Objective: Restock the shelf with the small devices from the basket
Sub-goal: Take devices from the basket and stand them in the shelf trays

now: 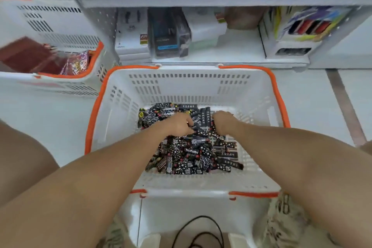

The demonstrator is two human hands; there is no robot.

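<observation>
Both grips down in the pile of small devices [193,145]: left hand [178,125] with fingers curled into the top of the heap, seemingly closed round a few pieces; right hand [222,124] likewise curled and buried to the knuckles, holding a star-printed piece or two, though exact count hidden by the fingers. Devices black, patterned with stars and stripes, heaped loose across the floor of the white basket [181,86] with orange rim handles. Basket set on the floor directly before the lowest shelf [227,50].

Judged as the gathering step: handful being collected, nothing yet carried across. Next move likely called for a firm lift clear of the basket wall, then a reach forward to the bare stretch of shelf between the dark boxed goods [167,34] and the white display carton [291,36]; loose pieces apt to slip from an overfull handful.

Both forearms stretched forward and down, converging over the basket middle, wrists bent downward, hands near each other but apart. Second basket [50,32] at left holding reddish packets. Black cable [199,231] on the floor near the body.
</observation>
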